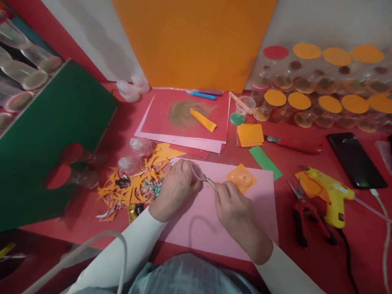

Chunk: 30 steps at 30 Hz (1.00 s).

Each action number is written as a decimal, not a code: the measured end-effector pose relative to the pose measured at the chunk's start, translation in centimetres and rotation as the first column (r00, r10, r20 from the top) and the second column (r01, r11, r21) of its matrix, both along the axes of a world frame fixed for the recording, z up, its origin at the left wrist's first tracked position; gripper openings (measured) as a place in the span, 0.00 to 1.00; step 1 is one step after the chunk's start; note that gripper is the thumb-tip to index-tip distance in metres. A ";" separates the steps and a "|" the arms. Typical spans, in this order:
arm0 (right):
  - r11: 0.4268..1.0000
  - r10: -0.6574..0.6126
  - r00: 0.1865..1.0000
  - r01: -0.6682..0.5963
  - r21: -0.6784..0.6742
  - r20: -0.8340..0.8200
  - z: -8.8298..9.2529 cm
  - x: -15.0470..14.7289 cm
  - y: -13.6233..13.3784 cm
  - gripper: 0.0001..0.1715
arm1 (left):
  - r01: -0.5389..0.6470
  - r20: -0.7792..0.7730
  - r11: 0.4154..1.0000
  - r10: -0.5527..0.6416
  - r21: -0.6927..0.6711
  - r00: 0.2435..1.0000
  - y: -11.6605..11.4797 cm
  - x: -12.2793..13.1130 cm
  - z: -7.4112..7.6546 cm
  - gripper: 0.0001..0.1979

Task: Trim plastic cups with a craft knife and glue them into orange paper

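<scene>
My left hand (178, 183) is closed around a small clear plastic cup (197, 170) with a pinkish rim, tilted toward the right. In my right hand (234, 204) is a thin tool (211, 183) with a light handle and a dark metal tip, its exact kind unclear. The tip meets the cup's rim or comes very close to it. Both hands are over a pink paper sheet (245, 228). On that sheet, just beyond my right hand, lies an orange paper square (232, 173) with a clear, glossy piece on it.
Orange paper scraps (122, 192) and clear plastic cups (130, 164) lie left, near a green box (61, 134). At right are red-handled snips (309, 212), a yellow glue gun (333, 194) and a phone (357, 159). Sand (180, 114) covers a red sheet behind.
</scene>
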State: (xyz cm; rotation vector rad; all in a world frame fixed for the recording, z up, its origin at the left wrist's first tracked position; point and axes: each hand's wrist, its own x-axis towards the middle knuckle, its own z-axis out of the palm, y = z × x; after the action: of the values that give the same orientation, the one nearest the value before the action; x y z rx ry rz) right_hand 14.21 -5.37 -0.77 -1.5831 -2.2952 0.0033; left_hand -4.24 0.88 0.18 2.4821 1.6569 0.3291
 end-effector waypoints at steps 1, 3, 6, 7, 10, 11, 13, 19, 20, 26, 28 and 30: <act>1.000 0.000 1.000 0.000 -0.011 0.012 0.0 0.0 0.0 0.12 | -0.002 0.001 1.000 0.002 -0.008 1.000 0.0 0.0 0.0 0.07; 0.999 0.009 0.999 -0.008 -0.033 0.032 0.0 0.0 0.0 0.11 | -0.002 0.006 1.000 0.002 -0.018 1.000 0.0 0.0 0.0 0.07; 0.999 0.005 0.999 -0.003 -0.033 0.048 0.0 -0.1 0.0 0.10 | 0.001 0.014 1.000 -0.001 -0.031 1.000 0.0 0.0 0.0 0.07; 1.000 0.001 0.999 0.000 -0.025 0.054 0.0 -0.2 0.0 0.10 | 0.001 0.016 0.999 0.000 -0.040 1.000 0.0 0.0 0.1 0.08; 1.000 -0.008 0.998 0.007 0.016 0.069 -0.1 -0.3 0.1 0.11 | -0.009 0.012 0.997 0.010 -0.074 1.000 0.0 0.1 0.3 0.08; 1.000 -0.010 0.997 0.008 0.023 0.077 -0.1 -0.3 0.1 0.11 | -0.011 0.007 0.997 0.012 -0.083 1.000 0.1 0.2 0.5 0.08; 1.000 0.008 0.995 -0.010 0.018 0.104 -0.1 -0.3 0.1 0.10 | -0.013 -0.003 0.996 0.013 -0.090 1.000 0.1 0.3 0.6 0.08; 0.997 0.019 0.985 -0.031 0.067 0.169 0.0 -0.3 0.1 0.08 | -0.008 0.016 0.994 0.010 -0.112 1.000 0.1 0.2 0.6 0.08; 0.996 0.017 0.985 -0.032 0.081 0.172 0.0 -0.4 0.1 0.08 | -0.004 0.025 0.993 0.007 -0.115 1.000 0.1 0.2 0.6 0.08; 0.992 0.007 0.987 -0.027 0.124 0.163 0.0 -0.6 0.4 0.08 | 0.004 0.047 0.994 0.001 -0.111 0.999 0.2 0.1 0.8 0.08; 0.991 0.008 0.985 -0.030 0.127 0.174 0.1 -0.6 0.3 0.08 | 0.010 0.051 0.993 -0.004 -0.114 0.999 0.2 0.1 0.8 0.08; 0.992 0.006 0.982 -0.030 0.120 0.189 0.2 -0.7 0.3 0.08 | 0.006 0.050 0.993 0.000 -0.120 0.999 0.2 0.2 0.7 0.08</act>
State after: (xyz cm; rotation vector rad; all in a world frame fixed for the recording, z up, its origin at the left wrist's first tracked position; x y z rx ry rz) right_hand 13.53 -5.10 -0.53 -1.5593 -2.3997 -0.2900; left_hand -4.07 1.12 0.93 2.3699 1.6034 0.2793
